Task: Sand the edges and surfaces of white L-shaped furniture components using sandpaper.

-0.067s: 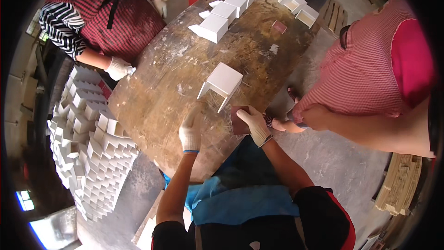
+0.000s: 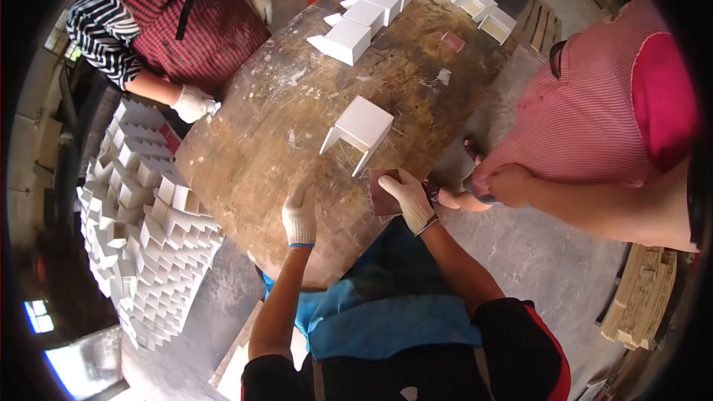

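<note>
White cotton gloves cover both my hands, and a reddish-brown square pad [image 2: 383, 193] is pinched in my right hand [image 2: 405, 197]. My thumb lies across the pad's upper face, near its far corner; the other fingers are mostly hidden, so I cannot tell how they are bent beneath it. Most of the pad sticks out on the left side of my thumb, above the right edge of the tabletop [image 2: 252, 115], toward the near end.

My left hand [image 2: 299, 212] is unclenched, its fingers reaching forward over the near part of the tabletop, well apart from the pad.

Past my fingertips, around the middle of the tabletop, stands a white box [image 2: 362, 125]. Its open side faces the near edge and me. One wall's tip ends just beyond the pad, and the other wall comes down near my left fingertips, with a gap between.

A row of white boxes [image 2: 360, 26] runs up to the far edge; more white boxes [image 2: 475, 1] sit by the far right corner, near a small reddish-brown piece [image 2: 452, 41]. At the left edge rests a co-worker's gloved hand [image 2: 194, 104].
</note>
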The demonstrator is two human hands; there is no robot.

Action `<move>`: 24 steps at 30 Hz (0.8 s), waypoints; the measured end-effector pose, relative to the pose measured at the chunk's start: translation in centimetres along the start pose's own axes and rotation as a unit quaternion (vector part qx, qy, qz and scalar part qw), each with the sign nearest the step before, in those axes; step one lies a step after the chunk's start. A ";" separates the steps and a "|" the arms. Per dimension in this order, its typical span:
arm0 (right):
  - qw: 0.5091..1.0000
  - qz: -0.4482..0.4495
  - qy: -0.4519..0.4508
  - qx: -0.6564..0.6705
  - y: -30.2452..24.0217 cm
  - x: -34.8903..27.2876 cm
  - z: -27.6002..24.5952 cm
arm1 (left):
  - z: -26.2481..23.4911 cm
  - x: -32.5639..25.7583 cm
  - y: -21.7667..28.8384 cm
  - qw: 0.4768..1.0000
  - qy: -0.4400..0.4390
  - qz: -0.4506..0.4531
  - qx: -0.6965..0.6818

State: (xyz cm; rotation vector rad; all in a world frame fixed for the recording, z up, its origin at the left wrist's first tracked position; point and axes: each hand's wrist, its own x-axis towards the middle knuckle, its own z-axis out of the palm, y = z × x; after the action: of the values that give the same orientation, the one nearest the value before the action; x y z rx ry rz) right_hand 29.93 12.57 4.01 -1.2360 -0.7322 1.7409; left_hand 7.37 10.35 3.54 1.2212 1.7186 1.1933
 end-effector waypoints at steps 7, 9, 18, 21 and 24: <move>0.994 -0.050 0.007 -0.093 1.6 0.3 0.6 | 3.3 0.1 3.8 0.974 -0.099 0.130 0.155; 0.990 -0.020 0.011 -0.142 1.3 0.5 0.8 | 5.4 1.0 4.4 0.970 -0.096 0.134 0.180; 0.997 -0.064 -0.014 0.028 1.8 0.8 -0.1 | 3.5 4.1 6.6 0.938 -0.107 -0.110 -0.310; 0.999 -0.047 -0.003 0.009 1.5 0.5 0.0 | 1.2 3.8 4.9 0.851 -0.162 -0.159 -0.473; 0.999 -0.042 -0.009 -0.004 1.2 0.4 0.4 | 0.0 2.9 3.2 0.765 -0.175 -0.179 -0.594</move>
State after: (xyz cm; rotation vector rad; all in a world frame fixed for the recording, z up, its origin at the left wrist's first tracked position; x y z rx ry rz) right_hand 29.13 12.35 3.02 -1.1795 -0.7902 1.6828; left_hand 7.40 13.54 6.48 0.2484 0.5627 1.3148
